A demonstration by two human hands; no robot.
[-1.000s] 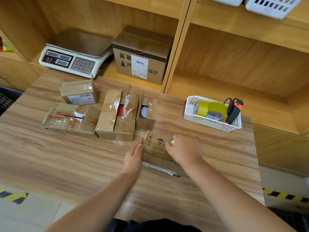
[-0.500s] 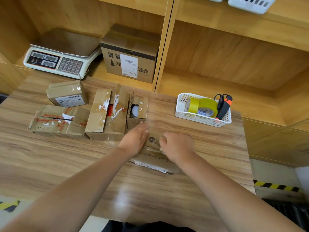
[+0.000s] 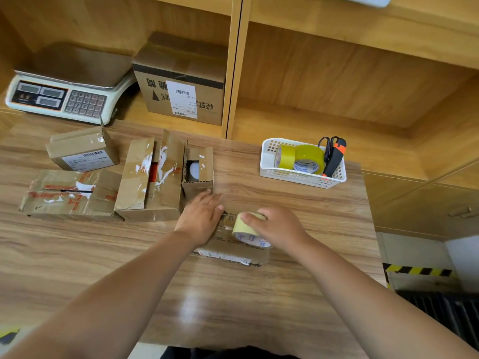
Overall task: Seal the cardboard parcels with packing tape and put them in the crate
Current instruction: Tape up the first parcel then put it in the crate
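Right hand (image 3: 278, 228) gripping tape roll (image 3: 247, 230), parcel (image 3: 228, 251) apparently beneath

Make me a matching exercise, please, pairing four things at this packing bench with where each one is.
Things:
1. scissors
2. scale
3. pale tape roll
4. left hand

Places:
A. gripped by the right hand on top of the near parcel
B. lying flat, fingers straight, on the near parcel
C. standing in the white basket
D. on the shelf beside the big labelled box

Pairs: 1-C, 2-D, 3-A, 4-B.
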